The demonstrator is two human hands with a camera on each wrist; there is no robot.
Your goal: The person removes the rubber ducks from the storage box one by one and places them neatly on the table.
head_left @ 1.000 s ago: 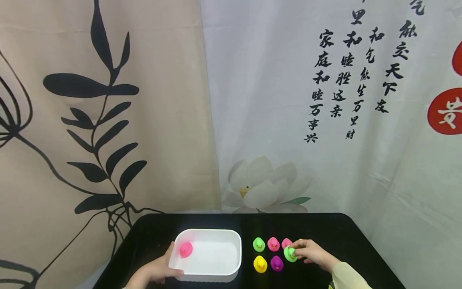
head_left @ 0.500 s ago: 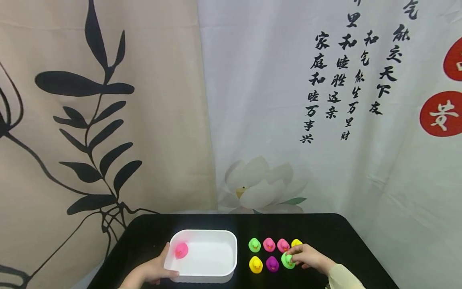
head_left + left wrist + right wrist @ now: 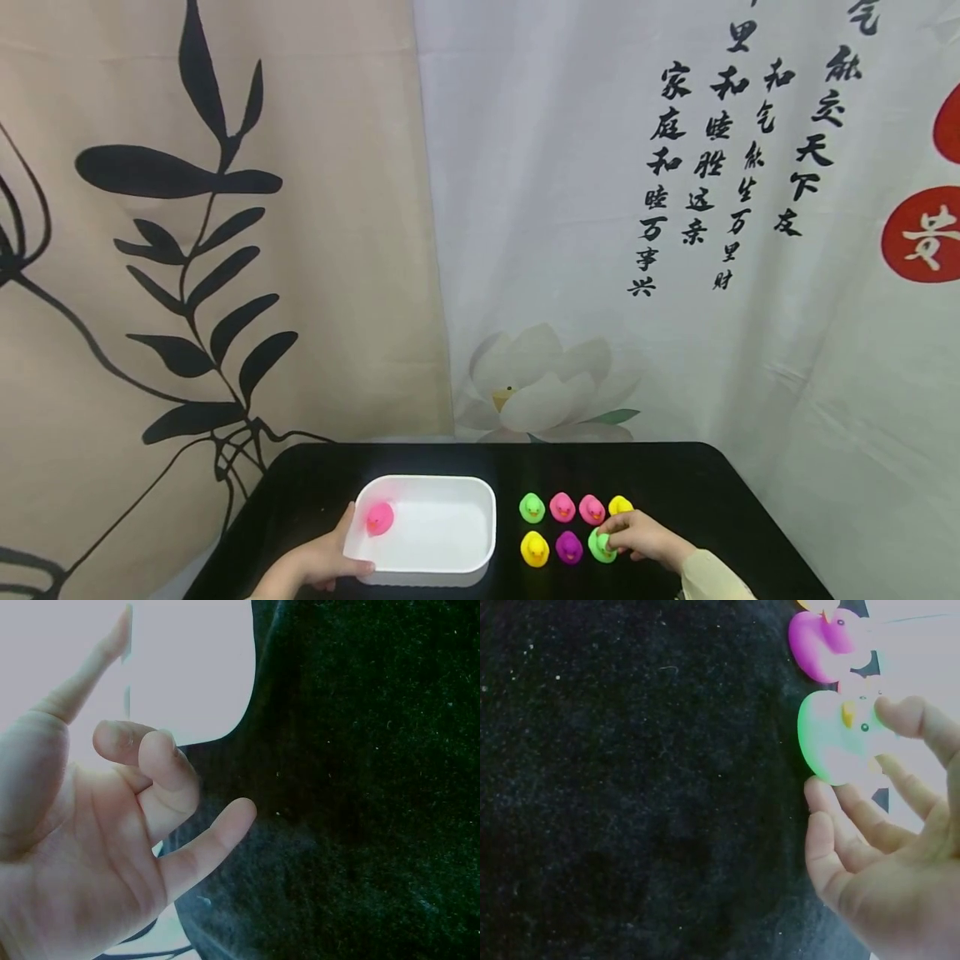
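Note:
A white plastic tub [image 3: 435,577] stands left of centre on the black table, one pink rubber duck [image 3: 379,518] inside it at the left. My left hand [image 3: 324,560] grips the tub's left front corner, thumb along the front and fingers at the left side. At the right end of the front duck row, my right hand [image 3: 643,536] pinches a green rubber duck [image 3: 599,547] by its head. In the right wrist view the thumb and index finger close in on the green duck [image 3: 825,742], the other fingers loosely bent near its base.
Left of the held duck sit a purple duck [image 3: 569,547] and a yellow duck [image 3: 535,549]. Behind them runs a row with a green duck [image 3: 532,507], two pink ducks [image 3: 562,507] and a yellow duck [image 3: 620,505]. A printed curtain [image 3: 360,250] hangs behind the table.
The green duck has come down toward the front row, lining up beside the purple duck. The back yellow duck, mostly covered before, now shows. The left hand stays on the tub.

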